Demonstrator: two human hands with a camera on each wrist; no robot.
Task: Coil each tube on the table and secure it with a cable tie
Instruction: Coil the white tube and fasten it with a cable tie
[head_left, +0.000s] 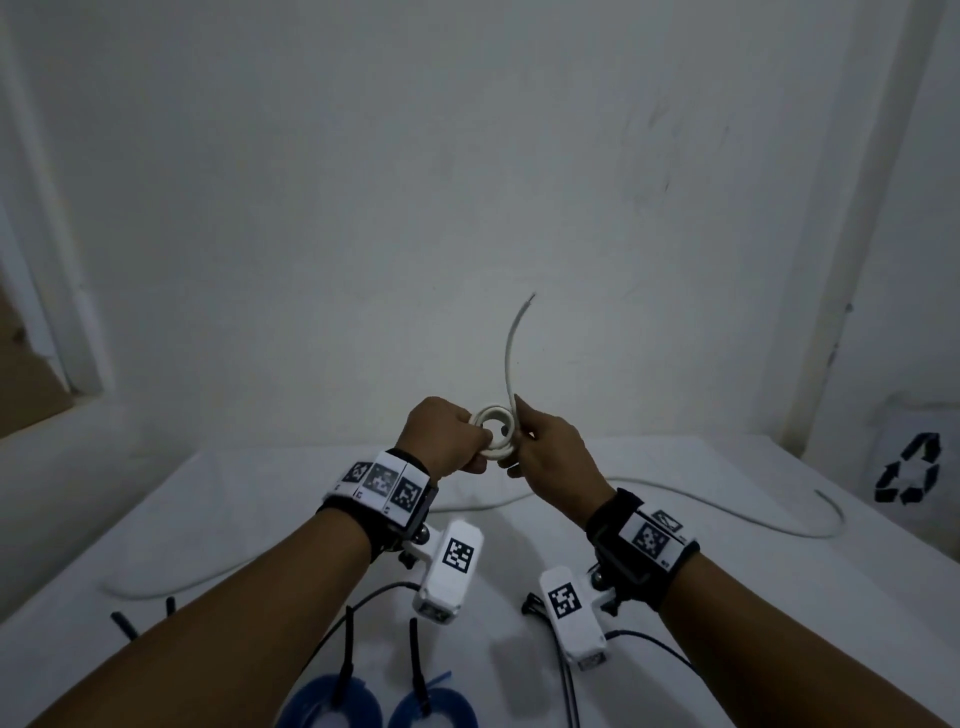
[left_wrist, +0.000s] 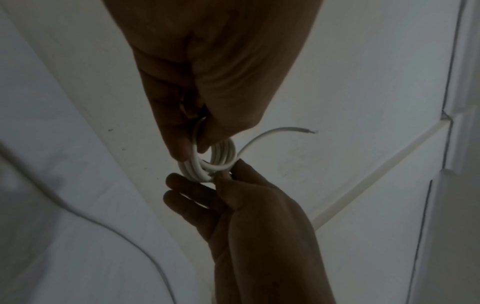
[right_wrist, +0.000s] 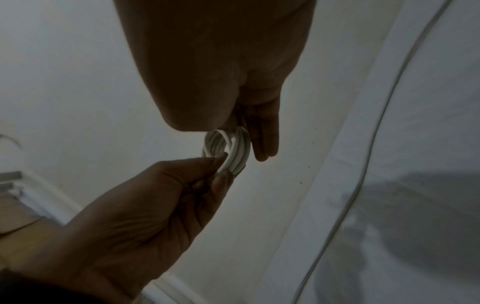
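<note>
Gripping white tube (head_left: 496, 434) | small tight multi-loop coil | both hands pinch it | free end curves upward

I see the coil (head_left: 494, 433) held up betw. my left hand (head_left: 448, 437) and right hand (head_left: 555, 453), above the counter (head_left: 701, 597). Its free end (head_left: 514, 343) rises just beyond the right hand. Another tube (head_left: 727, 512) lies on the counter below and right of the right hand. Two tied coils (head_left: 379, 701) sit nearer me, under the left forearm.
</note>
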